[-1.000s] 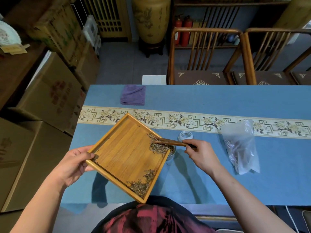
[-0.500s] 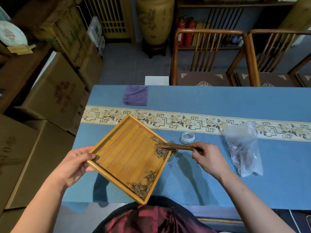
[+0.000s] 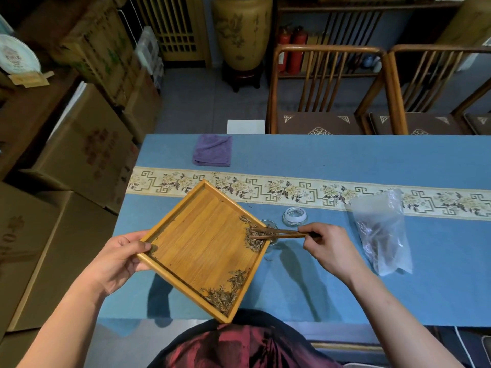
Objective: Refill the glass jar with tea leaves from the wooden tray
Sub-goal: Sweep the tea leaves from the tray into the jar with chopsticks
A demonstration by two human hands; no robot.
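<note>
Tongs (image 3: 279, 233) pushed further into tea leaves (image 3: 253, 239) at tray's 3 o'clock corner; right hand (image 3: 328, 248) pinching them, left hand (image 3: 119, 258) gripping wooden tray (image 3: 202, 248). Blue table (image 3: 332, 160); purple cloth (image 3: 212, 150) 12 o'clock, chairs (image 3: 329, 88) beyond.

Grey tiled floor (image 3: 202, 102). Blue-clothed table (image 3: 345, 274) with a cream floral runner (image 3: 305, 191) across it. Two wooden slat-back chairs (image 3: 326, 83) with brown cushions on the far side. Large ochre ceramic urn (image 3: 240, 30) on a dark stand; two red fire extinguishers (image 3: 291, 49) beside it. Cardboard boxes (image 3: 85, 147) stacked at left. Light dim, even.
</note>
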